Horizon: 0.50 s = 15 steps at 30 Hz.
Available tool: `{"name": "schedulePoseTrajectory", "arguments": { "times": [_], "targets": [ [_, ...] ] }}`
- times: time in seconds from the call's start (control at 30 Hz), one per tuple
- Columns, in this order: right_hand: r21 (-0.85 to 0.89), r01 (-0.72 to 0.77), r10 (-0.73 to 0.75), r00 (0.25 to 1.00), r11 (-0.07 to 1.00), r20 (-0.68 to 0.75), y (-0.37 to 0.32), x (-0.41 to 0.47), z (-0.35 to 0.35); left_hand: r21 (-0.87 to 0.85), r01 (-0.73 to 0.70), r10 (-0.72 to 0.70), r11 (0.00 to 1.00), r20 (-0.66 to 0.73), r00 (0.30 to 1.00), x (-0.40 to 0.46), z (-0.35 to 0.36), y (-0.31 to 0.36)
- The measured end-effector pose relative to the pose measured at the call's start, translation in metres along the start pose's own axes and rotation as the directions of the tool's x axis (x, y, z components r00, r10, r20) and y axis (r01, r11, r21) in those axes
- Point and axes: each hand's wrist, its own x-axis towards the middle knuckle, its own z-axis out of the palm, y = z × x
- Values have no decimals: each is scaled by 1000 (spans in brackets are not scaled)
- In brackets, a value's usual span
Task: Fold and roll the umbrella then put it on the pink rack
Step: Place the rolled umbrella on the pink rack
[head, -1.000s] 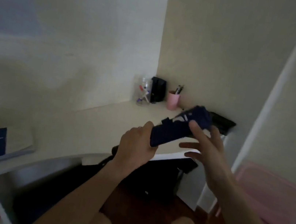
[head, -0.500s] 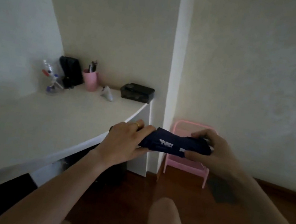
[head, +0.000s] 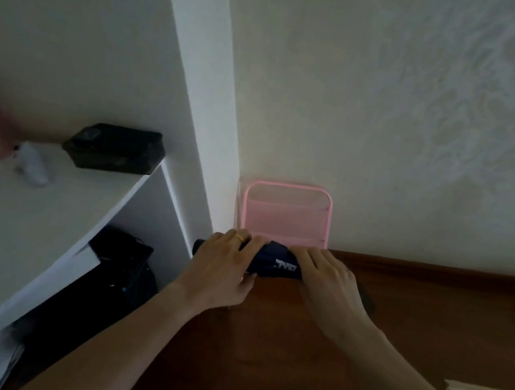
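Navy fabric, rolled into a short umbrella bundle [head: 276, 264] with white lettering, held level at centre frame just before the pink wire-framed rack [head: 286, 214]. Gripped at each end: left hand [head: 222, 266] and right hand [head: 327, 278] both curled round it. Whether resting on the rack's shelf, impossible to tell. Judged risks: unrolling once released, or tipping off the front edge onto the brown wooden floor [head: 431, 321].

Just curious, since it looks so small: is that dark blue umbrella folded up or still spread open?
Folded: the umbrella is a short, compact bundle gripped by the left hand and right hand.
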Motion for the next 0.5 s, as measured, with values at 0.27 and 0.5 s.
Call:
{"name": "schedulePoseTrajectory", "arguments": {
  "times": [0.27, 0.5],
  "targets": [
    [0, -102, 101, 990, 995, 93, 122, 154, 175, -89, 60, -49, 994, 117, 992, 171, 187, -85],
    [-17, -134, 133, 958, 991, 255, 200, 243, 332, -115, 107, -67, 988, 307, 950, 271, 352, -150]
  ]
}}
